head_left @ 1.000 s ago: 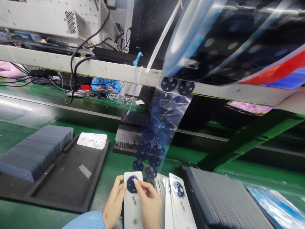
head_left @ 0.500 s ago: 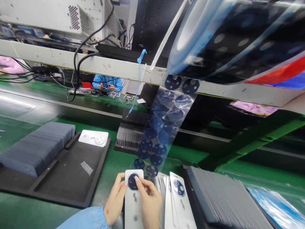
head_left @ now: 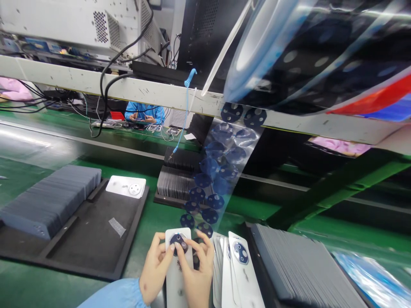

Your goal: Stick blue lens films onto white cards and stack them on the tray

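A white phone back cover (head_left: pixel 171 278) stands tilted in front of me, its camera end up. My left hand (head_left: pixel 154 267) is closed on its left edge, the thumb lying on the camera area. There sits a dark blue, roughly round film piece (head_left: pixel 175 239) with holes. My right hand (head_left: pixel 197 273) grips the cover's right side, its thumb pressed on the film and its fingers bent by the upper right edge. Just beyond the cover hangs the lower end of a clear strip (head_left: pixel 221 171) bearing paired dark blue film pieces.
A large film roll (head_left: pixel 308 60) hangs upper right by a white beam (head_left: pixel 154 87). White covers with blue films (head_left: pixel 245 278) lean at right, beside a grey stack (head_left: pixel 308 265). At left, a black tray (head_left: pixel 93 231) holds grey sheets (head_left: pixel 54 199) and one white cover (head_left: pixel 126 186). A co-worker (head_left: pixel 144 113) sits beyond.
My left thumb has moved up onto the film. My right thumb has shifted left and down over it, and the right fingers have spread apart. The cover has moved slightly left.
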Available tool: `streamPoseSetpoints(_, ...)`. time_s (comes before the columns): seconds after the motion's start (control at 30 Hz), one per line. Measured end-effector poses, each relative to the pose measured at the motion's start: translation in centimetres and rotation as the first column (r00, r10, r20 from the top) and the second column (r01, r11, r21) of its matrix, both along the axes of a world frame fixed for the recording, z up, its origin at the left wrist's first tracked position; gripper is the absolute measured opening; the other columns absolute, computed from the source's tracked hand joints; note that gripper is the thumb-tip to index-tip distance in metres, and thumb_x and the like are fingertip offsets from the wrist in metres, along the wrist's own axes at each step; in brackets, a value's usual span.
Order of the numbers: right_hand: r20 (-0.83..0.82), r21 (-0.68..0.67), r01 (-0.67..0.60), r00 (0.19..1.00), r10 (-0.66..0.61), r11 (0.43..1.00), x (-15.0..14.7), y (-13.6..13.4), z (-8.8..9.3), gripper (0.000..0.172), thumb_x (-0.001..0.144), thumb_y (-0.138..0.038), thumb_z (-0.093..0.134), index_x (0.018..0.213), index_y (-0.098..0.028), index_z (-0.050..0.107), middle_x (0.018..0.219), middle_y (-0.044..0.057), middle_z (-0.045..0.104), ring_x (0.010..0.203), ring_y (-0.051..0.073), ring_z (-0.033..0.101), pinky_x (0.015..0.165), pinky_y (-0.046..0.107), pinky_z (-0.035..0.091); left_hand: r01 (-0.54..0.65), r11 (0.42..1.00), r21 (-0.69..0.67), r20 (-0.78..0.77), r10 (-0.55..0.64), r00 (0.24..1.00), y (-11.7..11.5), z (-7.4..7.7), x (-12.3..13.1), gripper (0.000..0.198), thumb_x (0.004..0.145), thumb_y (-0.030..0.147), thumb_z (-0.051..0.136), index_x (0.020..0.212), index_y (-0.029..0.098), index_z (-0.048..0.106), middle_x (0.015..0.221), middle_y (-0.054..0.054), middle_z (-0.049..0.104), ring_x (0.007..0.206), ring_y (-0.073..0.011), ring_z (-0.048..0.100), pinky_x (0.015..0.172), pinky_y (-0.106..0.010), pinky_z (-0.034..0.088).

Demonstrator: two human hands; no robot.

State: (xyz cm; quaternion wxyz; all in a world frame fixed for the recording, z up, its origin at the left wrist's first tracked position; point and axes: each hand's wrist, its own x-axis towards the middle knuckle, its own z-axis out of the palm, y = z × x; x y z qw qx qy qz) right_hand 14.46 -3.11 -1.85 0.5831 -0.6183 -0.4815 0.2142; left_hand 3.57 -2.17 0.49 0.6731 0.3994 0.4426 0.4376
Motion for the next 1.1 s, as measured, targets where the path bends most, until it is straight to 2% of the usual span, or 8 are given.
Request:
streamPoseSetpoints(0.13,0.045,0.050,0.014,0.999,-0.016,0.999,0.1,0.1,0.0,0.057,0.079,-0.043,0.065,0.129,-0.024,0.046,0.148,0.007,0.017,0.101,0.013,0.051,0.088,0.024,0.046,-0.018,1.000,-0.012,0.018,0.018,1.000,0.3,-0.1,-0.1,0.048,0.077,0.052,0.061,0.102,0.018,0.037,0.098,-0.011,0.068,0.087,-0.0171,0.066,0.070,-0.021,0.050)
streamPoseSetpoints(0.23,-0.065,-0.067,-0.041,0.997,0.036,0.997,0.8,0.3,0.0,0.087,0.077,-0.046,0.065,0.145,-0.026,0.015,0.146,0.009,0.024,0.108,0.015,0.050,0.091,0.025,0.046,0.002,1.000,-0.021,0.042,-0.001,0.999,0.5,-0.2,-0.1,0.048,0.077,0.050,0.062,0.103,0.018,0.037,0.102,-0.012,0.067,0.087,-0.0179,0.066,0.072,-0.023,0.051)
streamPoseSetpoints(0.43,-0.405,-0.282,-0.345,0.889,0.215,0.895,1.9,0.5,0.3,0.049,0.078,-0.057,0.060,0.104,-0.016,0.056,0.102,0.006,0.063,0.092,0.016,0.060,0.080,0.020,0.050,0.130,0.992,-0.005,0.017,-0.130,0.991,0.5,-0.3,0.2,0.053,0.074,0.044,0.067,0.106,0.017,0.035,0.104,-0.015,0.065,0.079,-0.0160,0.066,0.071,-0.025,0.052)
streamPoseSetpoints(0.67,-0.453,-0.246,-0.408,0.850,0.268,0.879,2.5,1.0,0.3,0.053,0.083,-0.058,0.052,0.116,-0.017,0.056,0.123,0.006,0.055,0.113,0.016,0.054,0.094,0.019,0.047,0.062,0.997,-0.041,-0.015,-0.063,0.998,1.1,-0.9,0.1,0.056,0.067,0.040,0.074,0.098,0.017,0.034,0.081,-0.006,0.067,0.062,-0.0118,0.063,0.058,-0.022,0.052)
streamPoseSetpoints(0.77,-0.467,-0.214,-0.521,0.798,0.382,0.827,2.1,0.7,-0.4,0.065,0.085,-0.055,0.051,0.138,-0.020,0.037,0.136,0.006,0.045,0.125,0.017,0.047,0.104,0.023,0.044,-0.004,0.998,-0.055,-0.001,0.004,1.000,1.5,-1.1,-0.1,0.059,0.064,0.040,0.077,0.097,0.017,0.034,0.081,-0.006,0.068,0.063,-0.0141,0.065,0.059,-0.024,0.054)
streamPoseSetpoints(0.9,-0.148,-0.179,-0.403,0.913,0.380,0.898,0.0,-1.2,-2.3,0.073,0.079,-0.040,0.058,0.145,-0.022,0.031,0.146,0.003,0.031,0.136,0.021,0.033,0.114,0.029,0.034,-0.134,0.989,-0.067,-0.003,0.134,0.991,2.0,-0.8,-0.4,0.053,0.065,0.043,0.075,0.090,0.018,0.035,0.077,-0.003,0.068,0.064,-0.0129,0.064,0.058,-0.020,0.052)
streamPoseSetpoints(0.97,0.091,-0.162,-0.270,0.954,0.287,0.949,-1.2,-2.3,-3.3,0.093,0.066,-0.029,0.069,0.147,-0.023,0.024,0.149,0.003,0.023,0.133,0.027,0.037,0.104,0.028,0.045,-0.170,0.983,-0.073,-0.019,0.169,0.985,2.0,-0.6,-0.5,0.050,0.068,0.048,0.070,0.087,0.018,0.036,0.076,-0.002,0.067,0.061,-0.0130,0.064,0.053,-0.019,0.049)
streamPoseSetpoints(1.1,0.455,-0.143,0.020,0.889,0.048,0.990,-2.2,-3.8,-3.8,0.133,0.049,-0.023,0.083,0.149,-0.028,-0.004,0.150,0.006,0.019,0.117,0.033,0.051,0.081,0.033,0.056,-0.161,0.975,-0.152,-0.064,0.153,0.986,1.1,-0.2,-0.3,0.052,0.068,0.055,0.067,0.099,0.019,0.043,0.119,-0.010,0.060,0.107,-0.0219,0.061,0.062,-0.018,0.050)
